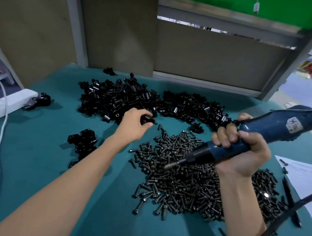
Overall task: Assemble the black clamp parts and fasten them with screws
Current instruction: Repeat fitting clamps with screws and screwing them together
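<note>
Pinching a black clamp part (147,119) at the near edge of the clamp-part pile (116,99), mid-frame, our left hand (134,123) could snag neighbours or drop it. Our right hand (240,154) wraps the blue electric screwdriver (271,128) at right — its bit, low over the screw heap (184,181), might scatter screws. Left fingers hide the part's shape — one piece or two, we cannot tell.

One screwdriver (271,132), one screw heap (184,183), two clamp-part piles (116,99) (192,107), one pen (291,197)
</note>
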Action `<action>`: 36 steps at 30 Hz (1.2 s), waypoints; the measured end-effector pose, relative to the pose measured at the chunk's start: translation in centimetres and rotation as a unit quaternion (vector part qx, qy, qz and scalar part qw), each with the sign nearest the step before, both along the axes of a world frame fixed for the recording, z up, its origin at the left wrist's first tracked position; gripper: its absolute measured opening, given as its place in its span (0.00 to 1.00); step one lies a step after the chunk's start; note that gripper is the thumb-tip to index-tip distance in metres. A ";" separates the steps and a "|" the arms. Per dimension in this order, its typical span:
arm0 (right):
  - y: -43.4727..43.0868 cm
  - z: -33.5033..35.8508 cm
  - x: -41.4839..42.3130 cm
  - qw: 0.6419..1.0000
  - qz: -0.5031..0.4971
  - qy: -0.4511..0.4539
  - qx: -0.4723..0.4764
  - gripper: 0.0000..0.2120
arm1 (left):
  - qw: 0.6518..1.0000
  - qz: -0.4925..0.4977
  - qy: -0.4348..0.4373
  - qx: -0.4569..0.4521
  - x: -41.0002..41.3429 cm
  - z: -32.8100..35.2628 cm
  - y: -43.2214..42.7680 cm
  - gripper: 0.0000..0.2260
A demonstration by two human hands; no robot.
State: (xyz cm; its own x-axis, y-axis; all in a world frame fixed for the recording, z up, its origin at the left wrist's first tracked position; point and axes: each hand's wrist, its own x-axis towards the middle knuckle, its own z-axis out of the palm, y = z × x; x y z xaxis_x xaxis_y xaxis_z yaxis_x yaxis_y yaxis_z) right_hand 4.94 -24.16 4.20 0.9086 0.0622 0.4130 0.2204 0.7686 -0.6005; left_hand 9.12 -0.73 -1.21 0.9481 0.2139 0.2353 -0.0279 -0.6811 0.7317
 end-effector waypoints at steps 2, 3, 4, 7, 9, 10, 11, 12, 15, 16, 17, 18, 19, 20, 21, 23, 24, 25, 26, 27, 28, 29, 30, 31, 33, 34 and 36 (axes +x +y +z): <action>-0.2 0.0 -0.2 1.000 -0.005 -0.006 0.012 0.11 | 0.958 0.024 -0.002 -0.286 -1.3 0.6 0.2 0.12; -0.2 0.0 -0.3 1.000 -0.003 -0.006 0.018 0.12 | 0.902 0.037 0.012 -0.431 -2.0 1.0 0.3 0.13; -0.2 0.0 -0.3 1.000 0.001 -0.005 0.024 0.14 | 0.830 0.052 0.027 -0.554 -3.0 1.4 0.4 0.14; 0.0 0.0 -0.4 1.000 0.006 -0.001 0.026 0.18 | 0.658 0.074 0.059 -0.747 -5.8 1.8 0.3 0.14; 0.3 0.0 -0.5 1.000 0.012 0.002 0.024 0.20 | 0.654 0.060 0.067 -0.751 -7.3 1.3 0.2 0.08; 0.4 0.0 -0.6 1.000 0.014 0.003 0.025 0.20 | 0.684 0.052 0.068 -0.725 -8.0 1.1 0.0 0.07; 0.5 0.0 -0.7 1.000 0.017 0.003 0.025 0.21 | 0.725 0.046 0.064 -0.684 -8.4 0.9 0.0 0.08; 0.5 -0.1 -0.7 0.999 0.020 0.003 0.025 0.21 | 0.771 0.041 0.060 -0.633 -8.6 0.8 0.0 0.10; 0.7 -0.2 -0.8 0.999 0.025 0.008 0.033 0.20 | 0.835 0.029 0.054 -0.547 -9.0 0.7 0.0 0.19; 0.7 -0.2 -0.8 0.999 0.021 0.012 0.036 0.20 | 0.823 0.016 0.057 -0.565 -9.2 0.6 -0.1 0.21; 0.7 -0.3 -0.8 0.999 0.014 0.019 0.040 0.18 | 0.800 -0.004 0.058 -0.598 -9.4 0.6 -0.3 0.21; 0.7 -0.4 -0.8 0.999 0.004 0.029 0.043 0.15 | 0.775 -0.025 0.059 -0.628 -9.6 0.5 -0.5 0.20; 0.7 -0.5 -0.8 0.998 -0.007 0.039 0.048 0.11 | 0.760 -0.038 0.067 -0.646 -9.7 0.5 -0.7 0.19; 0.7 -0.5 -0.8 0.997 -0.017 0.050 0.056 0.08 | 0.752 -0.042 0.079 -0.653 -9.9 0.4 -0.8 0.18; 0.7 -0.7 -0.7 0.996 -0.025 0.061 0.067 0.08 | 0.749 -0.039 0.092 -0.655 -10.1 0.3 -1.0 0.17; 0.8 -0.8 -0.8 0.992 -0.039 0.080 0.087 0.09 | 0.747 -0.042 0.124 -0.652 -10.3 0.0 -1.0 0.14; 0.9 -0.8 -0.8 0.990 -0.047 0.087 0.095 0.09 | 0.754 -0.053 0.141 -0.639 -10.4 0.0 -0.9 0.13; 1.0 -0.8 -0.8 0.989 -0.056 0.094 0.101 0.08 | 0.771 -0.067 0.158 -0.613 -10.6 0.0 -0.8 0.14; 1.1 -0.8 -0.8 0.987 -0.065 0.102 0.104 0.08 | 0.795 -0.084 0.172 -0.575 -10.7 0.0 -0.8 0.16; 1.2 -0.8 -0.8 0.986 -0.073 0.109 0.107 0.09 | 0.820 -0.103 0.184 -0.532 -10.9 0.0 -0.8 0.18; 1.3 -0.8 -0.7 0.984 -0.078 0.114 0.110 0.09 | 0.841 -0.121 0.194 -0.490 -11.0 0.1 -0.9 0.19; 1.4 -0.8 -0.7 0.983 -0.081 0.117 0.112 0.08 | 0.855 -0.137 0.202 -0.458 -11.1 0.2 -1.0 0.20; 1.4 -0.7 -0.7 0.983 -0.084 0.121 0.113 0.08 | 0.862 -0.150 0.209 -0.437 -11.1 0.3 -1.1 0.19; 1.5 -0.7 -0.7 0.982 -0.087 0.124 0.112 0.07 | 0.864 -0.160 0.213 -0.426 -11.2 0.3 -1.2 0.17; 1.7 -0.8 -0.7 0.982 -0.088 0.126 0.111 0.08 | 0.868 -0.169 0.217 -0.414 -11.2 0.3 -1.3 0.11; 1.7 -0.8 -0.7 0.982 -0.085 0.125 0.110 0.08 | 0.872 -0.164 0.216 -0.407 -11.2 0.3 -1.4 0.10; 1.9 -0.8 -0.8 0.984 -0.075 0.119 0.106 0.06 | 0.884 -0.145 0.210 -0.392 -11.1 0.3 -1.6 0.09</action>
